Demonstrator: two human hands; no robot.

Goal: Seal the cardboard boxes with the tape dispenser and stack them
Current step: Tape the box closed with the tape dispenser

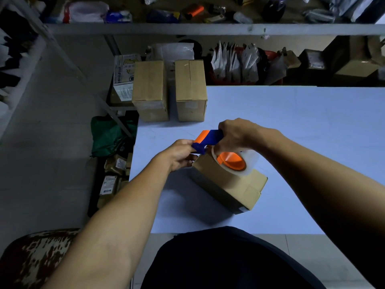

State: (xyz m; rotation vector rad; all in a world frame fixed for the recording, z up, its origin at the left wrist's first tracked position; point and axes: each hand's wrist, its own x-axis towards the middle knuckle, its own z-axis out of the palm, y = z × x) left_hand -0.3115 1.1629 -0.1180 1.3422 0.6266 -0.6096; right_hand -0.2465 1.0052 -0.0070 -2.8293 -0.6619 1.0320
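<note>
Right, the cardboard box sits on the white table, its long axis running from far-left to near-right, and the tape dispenser hovers over its far-left end. The right hand is wrapped round the handle; the left hand pinches the dispenser's blue nose, nearer that end. I'd say the pull runs toward the near-right corner.

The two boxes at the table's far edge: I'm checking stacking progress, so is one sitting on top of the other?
No, the two boxes stand side by side on the table with a gap between them.
</note>
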